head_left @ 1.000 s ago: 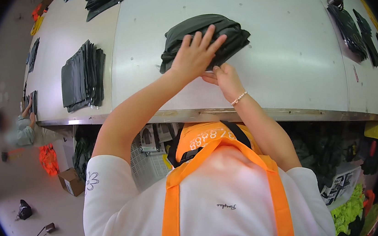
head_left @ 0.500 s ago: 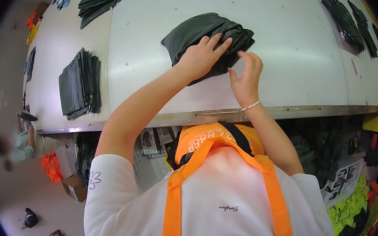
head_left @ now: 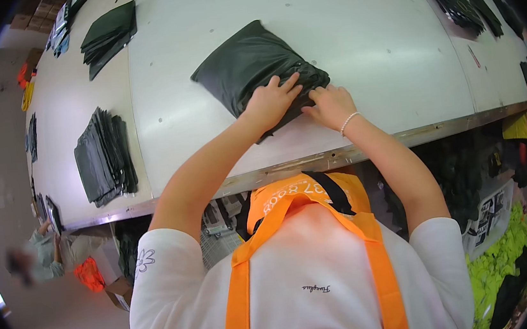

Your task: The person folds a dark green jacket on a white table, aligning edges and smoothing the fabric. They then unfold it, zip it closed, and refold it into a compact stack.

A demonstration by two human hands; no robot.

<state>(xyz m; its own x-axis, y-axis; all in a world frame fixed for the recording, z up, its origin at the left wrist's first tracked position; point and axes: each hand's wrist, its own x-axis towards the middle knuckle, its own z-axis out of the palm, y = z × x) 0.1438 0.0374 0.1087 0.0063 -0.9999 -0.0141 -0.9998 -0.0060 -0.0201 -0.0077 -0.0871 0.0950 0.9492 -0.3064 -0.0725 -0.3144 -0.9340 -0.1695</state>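
A dark, blackish-green plastic bag (head_left: 246, 63) lies tilted on the pale table in front of me, its far-left part smooth and plump. Its right end is crumpled and bunched. My left hand (head_left: 270, 104) rests on the bag near that end, fingers spread over the gathered plastic. At the bag's right corner, my right hand (head_left: 332, 106) is closed, fingertips and thumb pinching the bunched edge. What the bag contains is hidden.
Stacks of flat dark bags lie on the left: one nearer stack (head_left: 103, 159) and one farther stack (head_left: 110, 36). More dark stacks (head_left: 448, 0) sit at the far right. The table's front edge (head_left: 315, 162) runs close before me. Another person (head_left: 38, 255) is at the left end.
My right hand has gone from loosely raised beside the bag to gripping its bunched corner. The bag looks more spread out to the left. The view has turned and shifted somewhat.
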